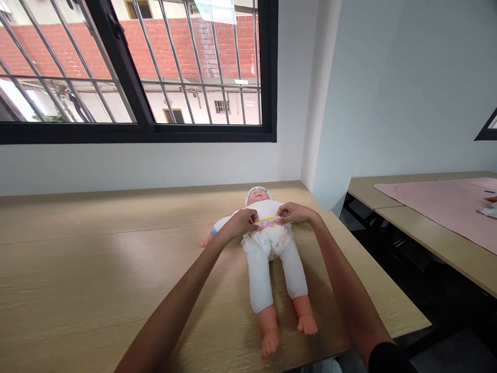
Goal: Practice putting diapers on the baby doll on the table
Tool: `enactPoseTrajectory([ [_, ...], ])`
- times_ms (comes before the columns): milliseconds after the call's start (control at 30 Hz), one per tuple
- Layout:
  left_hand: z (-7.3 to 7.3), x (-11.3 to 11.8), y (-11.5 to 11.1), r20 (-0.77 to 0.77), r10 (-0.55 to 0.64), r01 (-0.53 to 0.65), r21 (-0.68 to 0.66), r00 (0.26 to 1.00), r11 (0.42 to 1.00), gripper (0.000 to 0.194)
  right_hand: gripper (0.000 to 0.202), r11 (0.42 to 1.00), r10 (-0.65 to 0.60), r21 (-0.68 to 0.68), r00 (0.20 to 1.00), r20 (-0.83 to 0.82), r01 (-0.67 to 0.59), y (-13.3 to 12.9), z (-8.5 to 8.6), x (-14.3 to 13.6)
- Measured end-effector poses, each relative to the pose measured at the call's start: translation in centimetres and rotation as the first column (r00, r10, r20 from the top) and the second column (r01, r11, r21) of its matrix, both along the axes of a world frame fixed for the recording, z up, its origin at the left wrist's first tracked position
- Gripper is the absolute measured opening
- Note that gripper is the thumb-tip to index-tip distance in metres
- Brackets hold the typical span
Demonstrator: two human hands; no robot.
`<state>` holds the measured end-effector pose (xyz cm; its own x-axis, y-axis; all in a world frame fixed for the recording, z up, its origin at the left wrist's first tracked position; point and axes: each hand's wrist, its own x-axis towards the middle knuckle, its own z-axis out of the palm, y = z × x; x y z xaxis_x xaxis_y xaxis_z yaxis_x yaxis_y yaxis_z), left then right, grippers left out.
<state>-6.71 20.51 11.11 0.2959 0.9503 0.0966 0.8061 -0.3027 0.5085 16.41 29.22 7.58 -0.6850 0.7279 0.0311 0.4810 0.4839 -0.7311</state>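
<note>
A baby doll in white clothes and a white cap lies on its back on the wooden table, its bare feet toward me. Around its hips is a white diaper with coloured prints and a yellow strip at the waist. My left hand is closed with its fingertips on the diaper's waist edge at the left. On the other side of the waist, my right hand pinches the edge of the diaper. The doll's far arm is mostly hidden behind my right hand.
A barred window is in the wall behind the table. At the right stands a second table with a pink cloth on it. Part of another person's hand shows at the right edge near a white item.
</note>
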Motion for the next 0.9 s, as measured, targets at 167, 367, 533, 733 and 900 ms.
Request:
enactPoseTrajectory([
  [167, 0.0, 0.0, -0.2, -0.034, -0.001, 0.001, 0.005, 0.999, 1.0, 0.019, 0.032, 0.998, 0.008, -0.057, 1.0, -0.015, -0.009, 0.0, -0.1, 0.0],
  [367, 0.0, 0.6, -0.6, -0.147, 0.046, -0.046, 0.003, 0.988, 0.999, 0.021, 0.032, 1.0, 0.017, -0.003, 1.0, 0.022, -0.017, -0.8, 0.7, 0.1],
  [533, 0.1, 0.1, -0.2, -0.109, -0.043, 0.041, -0.014, 0.993, 0.999, 0.025, 0.033, 1.0, -0.004, 0.023, 0.998, 0.063, 0.003, -1.0, 0.9, -0.2],
  [733, 0.0, -1.5, 1.5, 0.098, -0.187, 0.202, -0.174, 0.977, 0.964, 0.044, 0.025, 0.999, 0.018, 0.041, 0.991, 0.132, -0.023, -0.9, 1.0, -1.0],
  [900, -0.3, -0.7, 1.4, 0.281, -0.109, 0.184, -0.259, 0.954, 0.948, 0.046, 0.037, 0.999, 0.05, 0.011, 0.991, 0.121, -0.051, -0.1, 0.6, 0.0],
])
